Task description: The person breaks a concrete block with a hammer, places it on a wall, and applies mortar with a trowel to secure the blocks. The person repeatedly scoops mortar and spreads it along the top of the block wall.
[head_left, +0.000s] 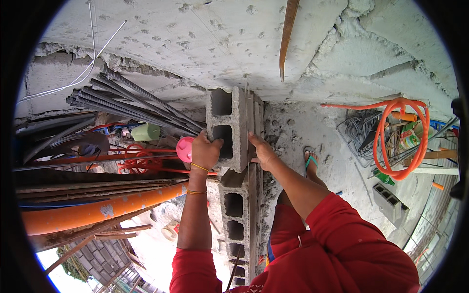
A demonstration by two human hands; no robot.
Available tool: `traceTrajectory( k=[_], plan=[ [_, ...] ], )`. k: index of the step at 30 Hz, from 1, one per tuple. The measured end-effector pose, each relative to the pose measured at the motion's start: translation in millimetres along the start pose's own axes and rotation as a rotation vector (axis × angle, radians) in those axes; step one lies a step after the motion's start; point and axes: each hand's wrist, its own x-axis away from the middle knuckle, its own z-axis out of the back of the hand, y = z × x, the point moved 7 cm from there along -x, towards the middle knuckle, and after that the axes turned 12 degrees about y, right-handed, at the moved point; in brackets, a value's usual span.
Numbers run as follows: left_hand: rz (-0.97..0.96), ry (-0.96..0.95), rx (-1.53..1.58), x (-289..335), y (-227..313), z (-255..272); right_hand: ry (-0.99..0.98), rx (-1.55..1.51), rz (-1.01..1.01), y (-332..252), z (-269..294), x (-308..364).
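Observation:
A grey concrete hollow block sits at the far end of a row of hollow blocks, against the rough wall. My left hand grips its left side, the thumb bent over the rim of the nearer hole. On the opposite side my right hand holds the block's right edge, with fingertips close to a thin upright string. Part of the right fingers' contact is hidden. A pink round plastic thing shows just behind my left hand.
Steel rebars and a thick orange pipe lie at left. A brown bar juts out above. Orange hose coils at right, near a loose hollow block. My sandalled foot stands right of the row.

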Motion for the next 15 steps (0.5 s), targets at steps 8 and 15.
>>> traceTrajectory(
  k=[8, 15],
  plan=[
    [-0.008, -0.005, -0.077, -7.3, -13.5, -13.3, -0.038, -0.021, 0.086, 10.2, -5.7, -19.7],
    [-0.021, -0.005, -0.111, -11.3, -14.8, -20.4, -0.056, 0.066, 0.077, 8.6, -2.6, -22.4]
  ],
)
